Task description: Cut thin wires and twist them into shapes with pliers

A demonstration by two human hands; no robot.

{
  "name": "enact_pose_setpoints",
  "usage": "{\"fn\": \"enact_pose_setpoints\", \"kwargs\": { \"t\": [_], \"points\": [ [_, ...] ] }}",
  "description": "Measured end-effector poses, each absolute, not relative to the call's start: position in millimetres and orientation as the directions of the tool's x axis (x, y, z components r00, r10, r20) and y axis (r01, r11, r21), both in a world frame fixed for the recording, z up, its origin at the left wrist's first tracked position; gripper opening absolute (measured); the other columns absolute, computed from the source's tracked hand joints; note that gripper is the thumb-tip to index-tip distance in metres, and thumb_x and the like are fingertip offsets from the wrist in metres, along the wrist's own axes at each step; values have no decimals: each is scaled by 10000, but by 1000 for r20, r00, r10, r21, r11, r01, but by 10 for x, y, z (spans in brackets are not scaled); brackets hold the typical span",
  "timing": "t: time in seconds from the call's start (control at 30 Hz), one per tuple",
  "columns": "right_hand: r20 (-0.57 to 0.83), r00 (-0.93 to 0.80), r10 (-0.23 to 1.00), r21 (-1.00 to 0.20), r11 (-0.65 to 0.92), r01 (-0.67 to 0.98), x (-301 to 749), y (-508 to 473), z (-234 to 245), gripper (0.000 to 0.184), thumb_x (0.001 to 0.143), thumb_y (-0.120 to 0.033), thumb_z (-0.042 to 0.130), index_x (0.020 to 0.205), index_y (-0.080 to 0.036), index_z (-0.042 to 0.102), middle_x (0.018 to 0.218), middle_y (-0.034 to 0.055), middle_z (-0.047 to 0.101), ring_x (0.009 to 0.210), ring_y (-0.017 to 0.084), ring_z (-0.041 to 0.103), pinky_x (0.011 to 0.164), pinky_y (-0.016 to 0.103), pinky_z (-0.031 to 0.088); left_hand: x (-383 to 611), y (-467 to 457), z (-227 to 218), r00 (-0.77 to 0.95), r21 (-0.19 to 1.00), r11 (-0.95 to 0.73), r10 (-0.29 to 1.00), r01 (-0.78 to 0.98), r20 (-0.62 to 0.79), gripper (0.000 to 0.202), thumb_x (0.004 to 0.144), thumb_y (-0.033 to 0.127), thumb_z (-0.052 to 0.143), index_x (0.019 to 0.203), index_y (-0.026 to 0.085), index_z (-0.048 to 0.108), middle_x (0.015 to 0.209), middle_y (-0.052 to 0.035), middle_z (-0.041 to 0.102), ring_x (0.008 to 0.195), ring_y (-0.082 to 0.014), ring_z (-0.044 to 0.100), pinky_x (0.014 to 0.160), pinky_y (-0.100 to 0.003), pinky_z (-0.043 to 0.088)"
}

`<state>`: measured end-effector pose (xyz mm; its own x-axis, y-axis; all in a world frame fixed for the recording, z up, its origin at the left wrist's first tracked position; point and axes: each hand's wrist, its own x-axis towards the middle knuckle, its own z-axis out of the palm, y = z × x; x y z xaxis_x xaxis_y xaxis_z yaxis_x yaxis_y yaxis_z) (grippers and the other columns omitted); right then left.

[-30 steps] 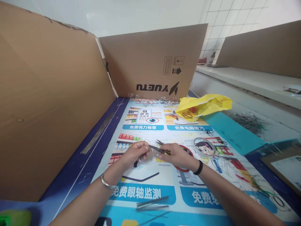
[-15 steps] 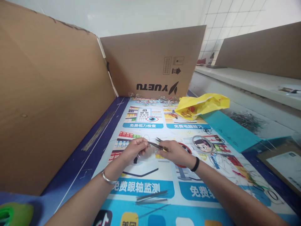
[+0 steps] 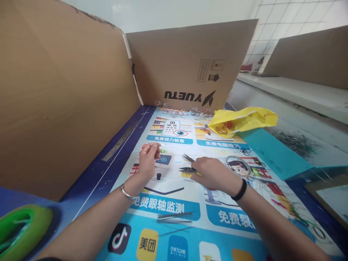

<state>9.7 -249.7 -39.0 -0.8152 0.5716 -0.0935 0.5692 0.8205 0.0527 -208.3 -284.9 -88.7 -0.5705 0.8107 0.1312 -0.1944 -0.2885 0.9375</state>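
My left hand (image 3: 149,159) is raised over the printed mat, thumb and fingertips pinched together on what looks like a thin wire, barely visible. To its right, my right hand (image 3: 210,172) is wrapped round dark pointed snips (image 3: 189,158) with some yellow at the grip. Their blades are spread and point left, apart from the left hand. Below both hands, a small bunch of thin grey wire pieces (image 3: 174,218) lies on the mat (image 3: 187,195).
Cardboard panels (image 3: 190,69) wall the left and back. A green tape roll (image 3: 40,226) stands at front left, long wires (image 3: 119,142) behind it. To the right are a yellow bag (image 3: 244,121), a turquoise sheet (image 3: 274,152), a wire heap (image 3: 295,141) and a clear round dish (image 3: 238,166).
My left hand has drawn away from the snips, up and to the left. The right hand has shifted slightly right, and its blades are now clear of the left fingers. The view has shifted slightly.
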Motion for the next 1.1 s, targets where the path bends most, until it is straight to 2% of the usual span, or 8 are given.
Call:
{"fn": "enact_pose_setpoints", "kwargs": {
  "t": [0.2, 0.37, 0.6, 0.73, 0.87, 1.1],
  "points": [
    [-114, -837, 536, 22, 843, 537, 105, -2478, -448, 204, 801, -356, 510, 851, -181, 603, 856, 80, 657, 814, 234, 608, 621, 284, 389, -2309, -2817, -693, -676, 890, -427, 705, -162, 215, 105, 719, 252, 596, 740, 150, 613, 576, 36, 522, 465, -52, 447, 462, -184, 336],
    [-9, -839, 543, -6, 839, 543, 19, -2511, -504, 223, 802, -379, 532, 877, -179, 597, 897, 83, 627, 838, 231, 584, 652, 292, 406, -2571, -2774, -480, -767, 834, -513, 613, -205, 189, 76, 673, 212, 602, 709, 145, 593, 567, 50, 496, 432, -39, 405, 422, -176, 300],
    [86, -794, 602, -169, 794, 584, -63, -2528, -615, 253, 835, -380, 499, 939, -182, 615, 926, 81, 610, 885, 211, 565, 724, 279, 408, -2658, -2826, -285, -756, 787, -562, 623, -254, 201, 125, 673, 257, 638, 732, 151, 608, 607, 44, 504, 459, -37, 424, 430, -175, 314],
    [-4, -746, 665, -275, 717, 641, -185, -2489, -592, 275, 833, -421, 479, 933, -206, 619, 887, 55, 641, 781, 188, 588, 651, 257, 386, -2648, -2827, -315, -726, 785, -546, 661, -292, 189, 129, 676, 267, 640, 731, 156, 604, 596, 48, 494, 456, -37, 423, 433, -174, 316],
    [-109, -701, 704, -223, 670, 708, -447, -2333, -503, 302, 813, -451, 480, 843, -195, 638, 832, 57, 661, 750, 190, 590, 590, 249, 339, -2603, -2775, -530, -726, 820, -454, 684, -347, 71, 121, 651, 242, 638, 719, 149, 604, 571, 50, 493, 442, -36, 417, 423, -169, 308],
    [-224, -763, 607, -273, 712, 647, -856, -2094, -400, 327, 776, -469, 504, 783, -187, 669, 768, 42, 667, 716, 167, 575, 563, 234, 330, -2661, -2666, -878, -750, 822, -382, 656, -422, -80, 142, 619, 236, 626, 712, 135, 587, 563, 53, 497, 428, -29, 408, 414, -159, 313]
  ]
}}
